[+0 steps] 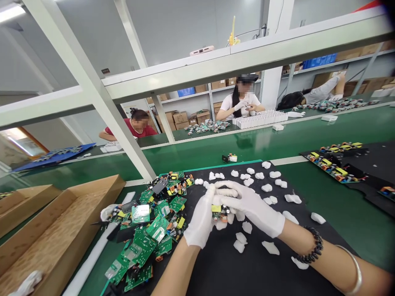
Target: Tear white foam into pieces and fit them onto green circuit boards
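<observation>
No text, number or brand is legible. Any markings on the green circuit boards (140, 249), small wall plate (105, 71) and cardboard boxes (180, 118) cannot be resolved.

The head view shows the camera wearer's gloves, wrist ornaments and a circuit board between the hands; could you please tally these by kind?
White gloves, on the left hand and right hand: 2
Black beaded bracelet: 1
Silver-coloured bangle: 1
Circuit board between the hands: 1
Total: 5
</observation>
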Available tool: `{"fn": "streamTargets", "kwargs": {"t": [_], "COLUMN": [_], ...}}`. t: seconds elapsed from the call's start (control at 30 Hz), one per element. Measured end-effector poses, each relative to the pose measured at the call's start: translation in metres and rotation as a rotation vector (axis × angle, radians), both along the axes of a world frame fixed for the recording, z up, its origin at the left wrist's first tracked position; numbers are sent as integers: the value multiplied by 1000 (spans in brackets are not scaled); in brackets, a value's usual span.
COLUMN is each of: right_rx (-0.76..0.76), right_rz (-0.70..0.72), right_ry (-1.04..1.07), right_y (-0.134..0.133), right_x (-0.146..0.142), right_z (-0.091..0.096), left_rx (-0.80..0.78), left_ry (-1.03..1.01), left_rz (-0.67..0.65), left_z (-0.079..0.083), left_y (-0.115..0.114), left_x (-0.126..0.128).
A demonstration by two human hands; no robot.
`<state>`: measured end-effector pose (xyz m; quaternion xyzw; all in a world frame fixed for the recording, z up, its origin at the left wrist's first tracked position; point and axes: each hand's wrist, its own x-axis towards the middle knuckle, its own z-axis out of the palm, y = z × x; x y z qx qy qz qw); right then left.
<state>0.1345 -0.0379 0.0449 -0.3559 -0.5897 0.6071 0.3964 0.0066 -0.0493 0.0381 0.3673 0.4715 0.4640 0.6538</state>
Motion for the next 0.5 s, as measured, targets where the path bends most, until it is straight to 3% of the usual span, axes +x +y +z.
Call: {"fn": "streamTargets", "kwargs": {"t": [0.1, 0.2, 0.3, 0.5], "right_rx": [-37, -170, -293, -273], "right_rz": [37, 128, 149, 281], "right_ry": [52, 234, 345, 384], "right_y": [1, 1, 0, 3], "right_x": [3, 3, 1, -5], "right_z": [-2, -6, -11, -21], "left_rx": [27, 81, 135, 180], "left_ry": [-9, 13, 64, 138], "left_rz": [28, -19, -55, 3], "left_z": [8, 9, 1, -17], "left_y": [-4, -6, -7, -6], "left_x": [-3, -5, -4, -3]}}
